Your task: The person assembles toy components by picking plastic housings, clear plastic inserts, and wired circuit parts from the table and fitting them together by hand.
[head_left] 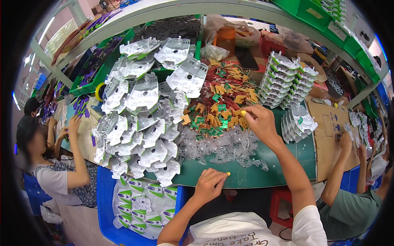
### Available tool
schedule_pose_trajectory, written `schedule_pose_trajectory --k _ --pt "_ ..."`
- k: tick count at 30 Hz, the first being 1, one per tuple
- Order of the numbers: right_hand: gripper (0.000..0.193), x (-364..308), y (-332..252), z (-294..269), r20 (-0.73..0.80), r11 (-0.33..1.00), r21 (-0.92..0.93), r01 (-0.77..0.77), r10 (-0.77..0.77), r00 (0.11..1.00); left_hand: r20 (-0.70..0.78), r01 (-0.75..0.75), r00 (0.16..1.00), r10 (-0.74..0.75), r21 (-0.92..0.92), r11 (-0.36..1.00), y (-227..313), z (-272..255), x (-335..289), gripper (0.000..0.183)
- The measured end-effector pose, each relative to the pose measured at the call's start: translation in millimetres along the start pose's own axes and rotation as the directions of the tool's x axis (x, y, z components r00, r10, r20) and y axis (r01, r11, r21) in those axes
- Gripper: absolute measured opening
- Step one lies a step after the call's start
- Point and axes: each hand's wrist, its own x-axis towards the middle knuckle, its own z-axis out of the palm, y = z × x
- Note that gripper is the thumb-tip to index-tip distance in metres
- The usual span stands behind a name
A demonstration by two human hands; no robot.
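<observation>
My right hand [261, 122] is over the right edge of a pile of small orange and green circuit boards [219, 112] with red wires. Its fingers are bent together, with a yellow covering on one fingertip; anything between them is hidden. Low at the table's front edge, my left hand [209, 185] has curled fingers and a yellow-covered fingertip. What it holds, if anything, does not show. Between the hands and the boards lies a heap of clear plastic pieces [221, 147].
To the left rises a tall heap of white-grey plastic housings [141, 98]. Housings are stacked in columns [279, 80] at the right, with a shorter stack [297, 123] nearer. A blue bin [106, 205] with green-white parts stands below left. A shelf beam [230, 9] crosses above. People work on both sides.
</observation>
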Motion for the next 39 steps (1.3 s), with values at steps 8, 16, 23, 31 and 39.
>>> schedule_pose_trajectory --k 8,16,23,31,39 --pt "0.017 25.5 -8.7 9.5 0.094 0.998 -0.055 0.013 -0.008 0.996 -0.037 -0.015 0.999 0.017 0.040 0.999 2.3 -2.0 -4.8 0.017" --pt "0.011 46.2 -31.3 -47.3 0.368 0.346 0.839 -0.419 0.206 0.907 -0.034 -0.036 0.999 0.037 0.044 0.998 -1.1 -3.6 -8.4 0.021" --pt "0.011 23.1 -41.2 -55.9 0.247 0.894 0.378 -0.241 0.154 0.957 -0.039 -0.031 0.999 0.032 0.021 0.999 -0.4 -1.9 -8.3 0.019" --pt "0.017 -39.6 -54.4 -52.6 0.042 0.968 0.180 0.177 -0.187 0.981 -0.058 0.122 0.989 -0.134 -0.182 0.976 7.9 -10.7 6.6 0.011" --pt "0.018 -64.7 -51.6 -58.1 0.118 0.921 0.351 0.165 -0.219 0.969 0.094 0.373 0.884 -0.457 -0.731 0.572 38.1 -28.2 38.8 0.035"
